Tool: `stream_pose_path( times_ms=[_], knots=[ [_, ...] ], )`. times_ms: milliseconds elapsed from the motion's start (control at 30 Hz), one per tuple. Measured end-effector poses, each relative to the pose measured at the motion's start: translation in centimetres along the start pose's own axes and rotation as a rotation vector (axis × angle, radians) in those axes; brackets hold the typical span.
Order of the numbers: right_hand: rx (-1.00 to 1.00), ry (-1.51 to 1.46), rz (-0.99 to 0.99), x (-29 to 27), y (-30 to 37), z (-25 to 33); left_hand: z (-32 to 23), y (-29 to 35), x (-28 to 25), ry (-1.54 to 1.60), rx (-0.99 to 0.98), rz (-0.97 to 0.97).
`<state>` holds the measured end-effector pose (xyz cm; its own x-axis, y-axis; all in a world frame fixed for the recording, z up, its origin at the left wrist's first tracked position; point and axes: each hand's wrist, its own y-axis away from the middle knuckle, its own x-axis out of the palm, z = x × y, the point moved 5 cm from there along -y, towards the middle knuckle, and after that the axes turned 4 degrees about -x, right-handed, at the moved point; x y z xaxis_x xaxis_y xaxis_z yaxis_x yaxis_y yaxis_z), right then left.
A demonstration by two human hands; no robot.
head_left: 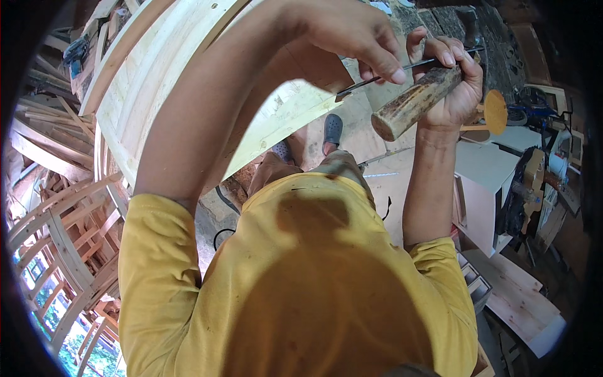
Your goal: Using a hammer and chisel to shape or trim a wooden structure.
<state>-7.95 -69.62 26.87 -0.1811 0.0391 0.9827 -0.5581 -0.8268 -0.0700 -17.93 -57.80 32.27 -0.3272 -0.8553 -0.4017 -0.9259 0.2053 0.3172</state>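
Note:
My left hand (361, 34) reaches over the edge of a pale wooden panel (286, 116), its thumb and fingers closed around a thin dark metal rod (360, 85). The rod slants up to the right from the panel's corner, passing by my other hand's fingertips. In my right hand (461, 103) is a thick, worn wooden handle (408, 105), its blunt end facing down and left. The fingers of that hand curl over the handle and lie against the rod. Whether a tool head sits at the handle's far end is hidden.
Curved wooden frames (66, 245) and offcuts crowd the left side. A blue-black power tool (76, 53) lies at the far left. White boards (480, 169) and a round yellow-orange piece (495, 112) stand at right. My feet in grey clogs (333, 129) are below the panel.

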Motion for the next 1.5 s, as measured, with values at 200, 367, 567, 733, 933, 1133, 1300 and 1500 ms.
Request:
stream_pose_path(
  times_ms=[200, 367, 567, 733, 933, 1133, 1300, 1500],
  knots=[
    [-0.023, 0.379, -0.073, 0.0, 0.7, 1.8, 4.1, -2.8, 2.4, 0.495, -0.111, 0.329],
    [-0.134, 1.403, -0.223, -0.5, 1.1, 11.0, 3.4, -2.5, 1.6, 0.354, -0.095, 0.288],
    [-0.085, 1.886, -0.174, 3.1, 0.4, 12.8, 3.8, -2.9, 3.2, 0.507, -0.026, 0.222],
    [0.115, 1.98, -0.115, 1.7, -0.1, 12.0, 3.8, -2.5, 2.9, 0.409, -0.049, 0.189],
    [0.002, 1.816, -0.275, 2.0, 0.7, 13.0, 3.1, -2.7, 2.5, 0.309, -0.069, 0.189],
    [-0.106, 1.756, -0.331, 1.6, -0.8, 14.8, 3.0, -2.7, 2.6, 0.34, -0.07, 0.223],
    [0.292, 1.959, -0.096, 2.3, 0.3, 8.5, 4.0, -1.8, 2.9, 0.307, -0.087, 0.246],
    [0.069, 1.81, -0.238, 1.8, 0.1, 14.3, 2.7, -2.8, 2.6, 0.323, -0.116, 0.275]
  ],
)
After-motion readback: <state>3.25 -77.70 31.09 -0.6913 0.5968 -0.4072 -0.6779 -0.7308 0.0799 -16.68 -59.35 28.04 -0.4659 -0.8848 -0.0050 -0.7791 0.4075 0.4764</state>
